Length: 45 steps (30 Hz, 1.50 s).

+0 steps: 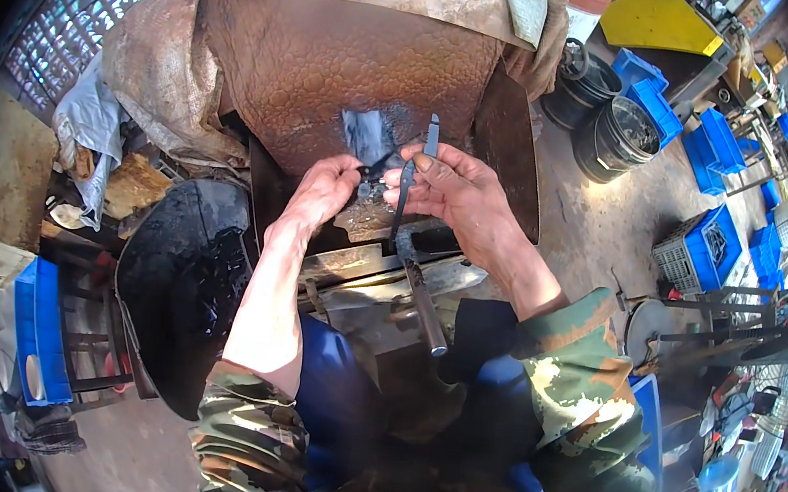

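My right hand (465,196) pinches a slim dark metal piece (432,137) between thumb and fingers. Its narrow flat end points up and away. A second dark, blade-like length (403,192) runs down from the same fingers; whether the two are joined I cannot tell. My left hand (327,187) is closed at the fingertips beside small dark metal parts (369,186), and what it grips is hidden. Both hands are over the mouth of a brown, crusted metal hood (358,62). Just beyond the fingers shows a grey-white patch (365,135). Below them, a metal rod (425,310) slants toward me.
A large black basin (179,287) stands at my left, near a blue crate (43,329). Black buckets (617,139) and several blue crates (715,149) stand on the floor to the right. Stiff cloth (154,65) drapes the hood's left side.
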### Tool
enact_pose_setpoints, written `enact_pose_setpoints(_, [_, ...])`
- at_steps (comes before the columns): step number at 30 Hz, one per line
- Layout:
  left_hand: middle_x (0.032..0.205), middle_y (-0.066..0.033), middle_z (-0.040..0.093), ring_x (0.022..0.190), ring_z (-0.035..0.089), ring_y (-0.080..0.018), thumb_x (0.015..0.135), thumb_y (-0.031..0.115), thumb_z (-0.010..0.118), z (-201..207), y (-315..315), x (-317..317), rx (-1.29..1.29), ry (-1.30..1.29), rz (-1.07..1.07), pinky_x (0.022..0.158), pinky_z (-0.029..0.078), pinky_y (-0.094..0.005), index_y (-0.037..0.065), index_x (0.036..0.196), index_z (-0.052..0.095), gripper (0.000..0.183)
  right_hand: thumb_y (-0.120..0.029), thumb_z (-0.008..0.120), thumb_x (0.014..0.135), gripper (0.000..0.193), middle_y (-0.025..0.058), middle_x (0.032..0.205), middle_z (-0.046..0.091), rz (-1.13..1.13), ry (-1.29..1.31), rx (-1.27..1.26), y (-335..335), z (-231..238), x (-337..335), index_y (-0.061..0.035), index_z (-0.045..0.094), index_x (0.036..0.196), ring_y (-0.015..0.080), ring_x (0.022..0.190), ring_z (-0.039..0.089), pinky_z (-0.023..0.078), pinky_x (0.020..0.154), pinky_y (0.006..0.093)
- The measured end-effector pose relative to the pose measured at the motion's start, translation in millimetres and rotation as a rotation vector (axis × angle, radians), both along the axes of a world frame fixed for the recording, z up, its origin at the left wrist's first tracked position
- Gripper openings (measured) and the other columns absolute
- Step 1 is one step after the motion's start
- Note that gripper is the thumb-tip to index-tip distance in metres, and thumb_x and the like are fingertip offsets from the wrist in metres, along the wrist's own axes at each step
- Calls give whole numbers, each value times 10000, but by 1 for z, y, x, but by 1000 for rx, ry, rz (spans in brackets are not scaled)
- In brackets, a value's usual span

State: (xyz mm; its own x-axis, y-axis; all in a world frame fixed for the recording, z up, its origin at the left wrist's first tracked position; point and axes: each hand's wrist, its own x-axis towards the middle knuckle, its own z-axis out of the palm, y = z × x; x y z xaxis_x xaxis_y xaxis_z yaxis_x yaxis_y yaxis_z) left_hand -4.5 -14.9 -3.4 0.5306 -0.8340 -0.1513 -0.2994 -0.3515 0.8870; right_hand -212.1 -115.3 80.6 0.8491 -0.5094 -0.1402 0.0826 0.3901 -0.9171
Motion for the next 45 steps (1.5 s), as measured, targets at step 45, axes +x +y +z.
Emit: enact_pose_setpoints(45, [1085, -184, 724, 1108, 658, -350, 928, 481, 542, 42, 37, -13, 218, -359, 233, 967, 499, -446, 101, 1041, 768, 457, 110, 598, 824, 353, 131, 1276, 629, 340, 161, -1358, 60, -32, -78, -29, 658, 1143, 366, 1150, 627, 547, 894, 382])
